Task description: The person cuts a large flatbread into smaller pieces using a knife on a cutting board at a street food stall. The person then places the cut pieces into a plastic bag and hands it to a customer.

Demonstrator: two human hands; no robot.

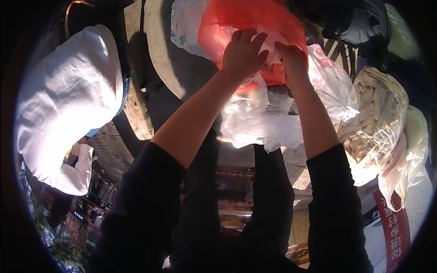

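Note:
A red plastic bag [252, 13] is spread before me at the top of the view, with crumpled translucent plastic inside its mouth. My left hand [244, 54] lies over the bag's mouth, its fingers spread apart and its thumb near the index finger. At the bag's right side, my right hand [294, 63] has its thumb and fingers closed on the thin film; part of that grip is hidden. Just below my wrists are clear plastic bags [263, 128], one bunched over another. What they hold is hard to make out in the glare.
A white bag with green print [187, 30] lies over a round grey slab [164, 51]. At right are a clear bag with pink print [331, 80] and a clear bag of pale dried strips [379, 116]. A person in white [75, 88] bends at left. A red banner [396, 235] bears writing.

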